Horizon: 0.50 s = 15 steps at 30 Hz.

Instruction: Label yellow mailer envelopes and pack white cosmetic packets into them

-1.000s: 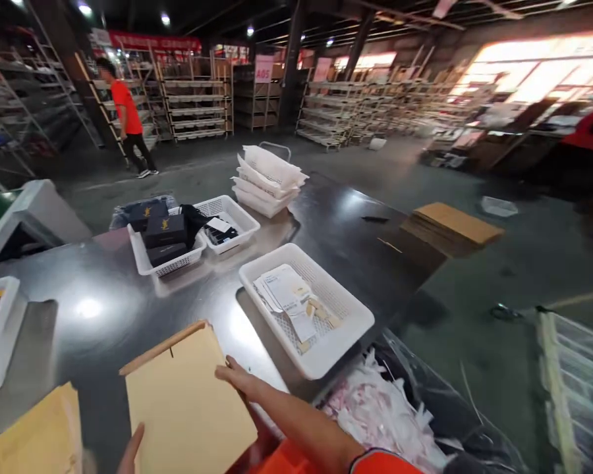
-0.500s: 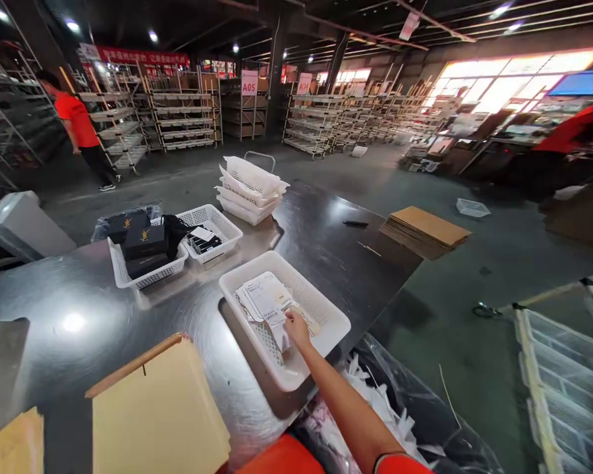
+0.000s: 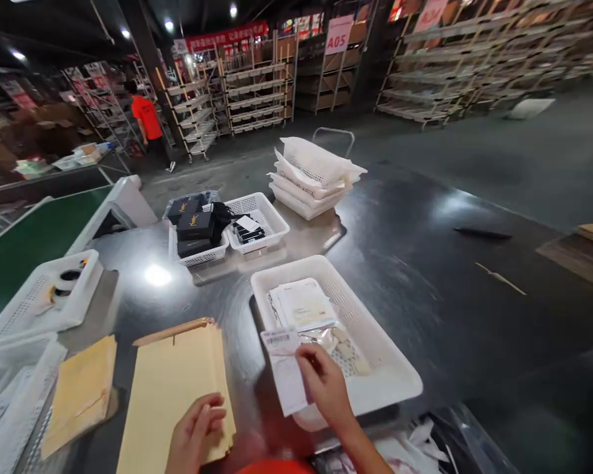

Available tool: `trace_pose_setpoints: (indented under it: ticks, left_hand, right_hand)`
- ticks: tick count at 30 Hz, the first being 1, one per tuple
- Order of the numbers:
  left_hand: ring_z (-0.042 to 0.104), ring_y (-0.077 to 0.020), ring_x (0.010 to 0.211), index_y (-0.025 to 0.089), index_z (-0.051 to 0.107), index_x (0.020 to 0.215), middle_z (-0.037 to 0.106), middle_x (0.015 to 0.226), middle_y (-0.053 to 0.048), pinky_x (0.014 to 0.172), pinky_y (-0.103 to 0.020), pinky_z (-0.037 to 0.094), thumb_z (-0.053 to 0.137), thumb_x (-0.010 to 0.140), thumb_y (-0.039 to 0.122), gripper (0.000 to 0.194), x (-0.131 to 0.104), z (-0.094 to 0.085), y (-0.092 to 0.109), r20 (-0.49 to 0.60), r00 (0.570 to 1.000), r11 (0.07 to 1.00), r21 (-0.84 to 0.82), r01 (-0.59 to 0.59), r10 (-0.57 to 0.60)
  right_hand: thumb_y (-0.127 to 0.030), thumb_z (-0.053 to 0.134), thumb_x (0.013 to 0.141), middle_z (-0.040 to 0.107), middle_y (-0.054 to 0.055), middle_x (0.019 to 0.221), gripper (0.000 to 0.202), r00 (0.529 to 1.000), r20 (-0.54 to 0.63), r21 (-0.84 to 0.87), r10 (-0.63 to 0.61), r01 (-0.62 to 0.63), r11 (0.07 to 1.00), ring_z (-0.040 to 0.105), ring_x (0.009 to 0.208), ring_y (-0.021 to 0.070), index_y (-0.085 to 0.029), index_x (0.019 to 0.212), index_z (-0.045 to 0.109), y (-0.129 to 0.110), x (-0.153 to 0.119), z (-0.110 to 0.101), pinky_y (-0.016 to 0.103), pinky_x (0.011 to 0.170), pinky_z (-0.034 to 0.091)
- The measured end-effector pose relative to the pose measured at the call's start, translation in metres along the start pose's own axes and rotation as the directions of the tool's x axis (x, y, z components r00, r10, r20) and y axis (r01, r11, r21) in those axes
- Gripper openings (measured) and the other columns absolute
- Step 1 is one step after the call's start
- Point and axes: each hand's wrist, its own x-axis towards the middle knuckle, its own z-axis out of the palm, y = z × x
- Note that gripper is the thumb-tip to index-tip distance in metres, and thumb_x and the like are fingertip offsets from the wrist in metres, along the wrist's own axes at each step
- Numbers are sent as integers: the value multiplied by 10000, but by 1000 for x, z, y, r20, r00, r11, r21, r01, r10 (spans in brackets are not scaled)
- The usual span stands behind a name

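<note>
Between the thumb and fingers of my right hand (image 3: 326,388) is a white printed slip (image 3: 285,378) with a barcode near its top, held over the left front rim of a white plastic basket (image 3: 385,359). Inside that basket lie a stack of white printed papers (image 3: 304,303) and a clear bag with small beige pieces (image 3: 346,345). My left hand (image 3: 197,428) hovers at the right side of a stack of yellow padded envelopes (image 3: 163,388). Its fingers are loosely curled and apart from the thumb, with nothing visible in them.
Two small baskets (image 3: 205,257) with black boxes stand farther back, near stacked white baskets (image 3: 309,209). A tape basket (image 3: 74,319) and a loose yellow envelope (image 3: 82,392) lie left. A black bar (image 3: 481,233) rests right. A person in red (image 3: 147,118) is beyond.
My right hand has lifted the slip from the papers and drawn it toward me and left. My left hand has come into view. The camera has turned left.
</note>
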Motion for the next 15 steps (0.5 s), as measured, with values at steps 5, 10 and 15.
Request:
trace_pose_setpoints:
  ticks: [5, 10, 15]
  left_hand:
    - [690, -268, 759, 141, 750, 878, 754, 882, -142, 652, -343, 553, 740, 526, 717, 675, -14, 60, 38, 214, 976, 960, -261, 102, -46]
    - [692, -273, 850, 126, 739, 957, 760, 927, -134, 800, -379, 542, 766, 647, 553, 529, -27, 39, 45, 153, 984, 950, -310, -44, 96]
    - [686, -264, 723, 120, 757, 792, 756, 761, -118, 660, -341, 536, 766, 642, 559, 464, -32, -14, 24, -53, 976, 932, -290, -215, 209]
  right_hand:
    - [-283, 502, 923, 639, 40, 806, 171, 909, 294, 156, -296, 260, 953, 611, 774, 177, -214, 834, 631, -62, -55, 26, 261, 673, 481]
    - [-201, 497, 930, 631, 14, 763, 112, 714, 452, 129, -535, 541, 831, 600, 687, 136, -216, 875, 593, -80, -96, 73, 221, 618, 473]
    - [-152, 492, 903, 622, 51, 846, 99, 564, 412, 2, -715, 785, 620, 598, 743, 145, -205, 875, 571, -83, -123, 117, 214, 632, 471]
